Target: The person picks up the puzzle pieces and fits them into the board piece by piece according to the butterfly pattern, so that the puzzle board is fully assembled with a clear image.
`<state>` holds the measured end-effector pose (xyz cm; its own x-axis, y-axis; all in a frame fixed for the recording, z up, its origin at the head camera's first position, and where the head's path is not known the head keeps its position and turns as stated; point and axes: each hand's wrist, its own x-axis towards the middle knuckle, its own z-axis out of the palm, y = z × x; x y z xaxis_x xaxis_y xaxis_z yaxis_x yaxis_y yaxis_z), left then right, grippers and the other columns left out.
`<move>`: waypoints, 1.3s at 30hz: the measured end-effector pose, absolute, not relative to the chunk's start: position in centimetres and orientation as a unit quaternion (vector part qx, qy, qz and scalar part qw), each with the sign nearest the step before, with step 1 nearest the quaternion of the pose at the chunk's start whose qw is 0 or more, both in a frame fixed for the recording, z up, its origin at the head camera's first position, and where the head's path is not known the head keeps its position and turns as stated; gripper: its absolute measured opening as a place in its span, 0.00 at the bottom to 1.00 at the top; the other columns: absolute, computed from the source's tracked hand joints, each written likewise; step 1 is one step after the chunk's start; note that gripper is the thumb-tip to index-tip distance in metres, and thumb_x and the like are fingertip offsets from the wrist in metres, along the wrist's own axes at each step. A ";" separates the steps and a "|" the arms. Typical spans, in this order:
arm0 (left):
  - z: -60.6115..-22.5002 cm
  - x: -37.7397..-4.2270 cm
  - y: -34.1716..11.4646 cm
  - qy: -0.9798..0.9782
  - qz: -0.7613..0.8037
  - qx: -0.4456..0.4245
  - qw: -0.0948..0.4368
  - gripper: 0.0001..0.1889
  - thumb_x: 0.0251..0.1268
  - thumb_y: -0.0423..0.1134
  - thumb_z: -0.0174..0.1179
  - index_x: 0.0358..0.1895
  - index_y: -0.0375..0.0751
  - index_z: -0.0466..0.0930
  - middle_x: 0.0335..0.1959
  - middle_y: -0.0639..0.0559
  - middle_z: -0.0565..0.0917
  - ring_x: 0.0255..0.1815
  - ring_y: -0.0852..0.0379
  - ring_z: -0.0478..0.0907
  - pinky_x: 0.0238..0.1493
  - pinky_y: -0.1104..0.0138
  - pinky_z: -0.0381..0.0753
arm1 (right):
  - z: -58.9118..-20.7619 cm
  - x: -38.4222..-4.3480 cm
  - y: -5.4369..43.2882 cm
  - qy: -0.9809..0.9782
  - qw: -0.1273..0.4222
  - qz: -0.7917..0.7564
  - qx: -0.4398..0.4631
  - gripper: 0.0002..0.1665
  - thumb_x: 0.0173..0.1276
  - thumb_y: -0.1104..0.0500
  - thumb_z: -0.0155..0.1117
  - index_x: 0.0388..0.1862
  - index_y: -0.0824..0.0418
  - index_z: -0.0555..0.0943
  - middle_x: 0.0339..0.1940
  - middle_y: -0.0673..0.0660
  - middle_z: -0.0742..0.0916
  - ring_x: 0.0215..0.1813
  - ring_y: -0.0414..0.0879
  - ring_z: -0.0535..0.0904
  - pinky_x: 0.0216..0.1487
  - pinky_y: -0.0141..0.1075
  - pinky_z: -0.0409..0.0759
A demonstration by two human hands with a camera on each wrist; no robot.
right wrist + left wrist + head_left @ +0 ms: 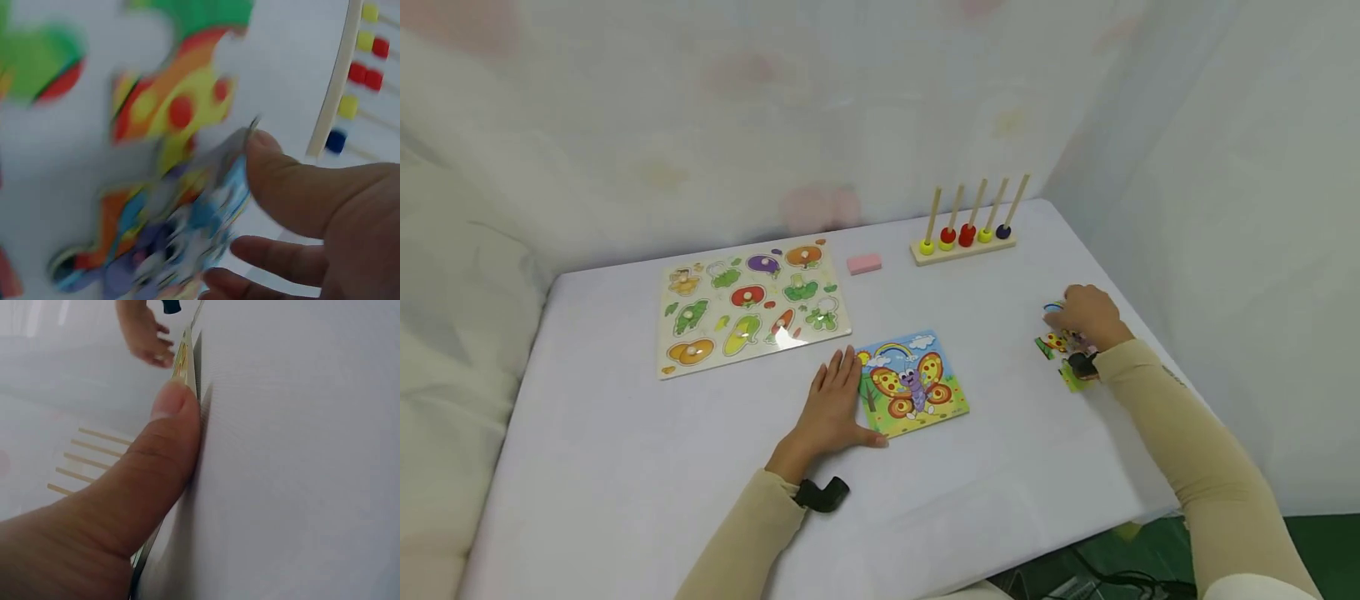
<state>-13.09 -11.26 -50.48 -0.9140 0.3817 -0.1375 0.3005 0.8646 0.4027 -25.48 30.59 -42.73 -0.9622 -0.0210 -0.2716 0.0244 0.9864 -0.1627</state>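
Note:
On the white table lies a square butterfly picture puzzle (916,385). My left hand (831,408) rests flat against its left side, fingers straight and the thumb along the near edge; the left wrist view shows that thumb (159,447) touching the edge. Over at the right, my right hand (1088,317) is above loose jigsaw pieces (1051,343). In the right wrist view it pinches a tilted jigsaw piece (150,250) with blue and purple print, partly blurred. Other pieces, one yellow with red dots (169,112), lie beside it.
A vegetable peg puzzle board (752,308) lies at the back left. Beside it is a pink block (864,264). A bead-stacking frame (966,248) with upright rods stands at the back right. The table's right edge runs close to my right forearm.

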 end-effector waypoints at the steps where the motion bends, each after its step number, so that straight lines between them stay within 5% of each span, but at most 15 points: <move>1: -50.4 -13.1 -11.3 0.959 0.190 0.177 0.109 0.76 0.28 0.75 0.70 0.77 0.36 0.37 0.79 0.44 0.35 0.80 0.45 0.31 0.77 0.48 0.35 | -42.8 -25.4 31.5 0.985 0.150 -0.081 0.010 0.35 0.63 0.46 0.62 0.51 0.78 0.73 0.42 0.74 0.81 0.39 0.61 0.77 0.38 0.51 0.77; 9: -50.1 -13.0 -11.2 0.959 0.188 0.179 0.110 0.75 0.28 0.75 0.69 0.77 0.36 0.37 0.79 0.44 0.35 0.80 0.45 0.31 0.77 0.49 0.34 | -43.2 -25.6 32.8 0.984 0.144 -0.104 0.013 0.29 0.60 0.49 0.67 0.44 0.75 0.78 0.44 0.73 0.84 0.42 0.64 0.80 0.42 0.52 0.79; 18: -49.8 -12.8 -11.1 0.959 0.186 0.183 0.112 0.75 0.29 0.75 0.69 0.77 0.36 0.38 0.79 0.43 0.36 0.80 0.45 0.32 0.77 0.49 0.36 | -42.9 -25.6 29.3 0.970 0.090 -0.226 0.013 0.16 0.63 0.53 0.65 0.33 0.67 0.75 0.30 0.60 0.80 0.31 0.52 0.74 0.29 0.38 0.71; 27: -49.9 -12.8 -11.4 0.960 0.186 0.179 0.109 0.75 0.29 0.75 0.69 0.77 0.36 0.37 0.79 0.44 0.36 0.80 0.45 0.32 0.77 0.49 0.35 | -41.0 -24.4 19.1 0.903 0.049 -0.416 -0.098 0.23 0.66 0.59 0.65 0.58 0.64 0.74 0.34 0.63 0.86 0.38 0.61 0.83 0.30 0.36 0.72; 39: -49.7 -12.9 -11.3 0.961 0.180 0.183 0.106 0.74 0.30 0.76 0.68 0.77 0.35 0.39 0.79 0.43 0.37 0.80 0.45 0.33 0.77 0.49 0.37 | -45.0 -21.1 12.0 0.831 0.119 -0.532 -0.112 0.16 0.66 0.59 0.65 0.51 0.64 0.81 0.33 0.63 0.89 0.34 0.58 0.87 0.37 0.48 0.85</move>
<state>-12.87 -11.27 -49.67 -0.9109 0.3890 -0.1379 0.3127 0.8685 0.3845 -21.05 11.98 -45.00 -0.9469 -0.3117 -0.0785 -0.0595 0.4100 -0.9101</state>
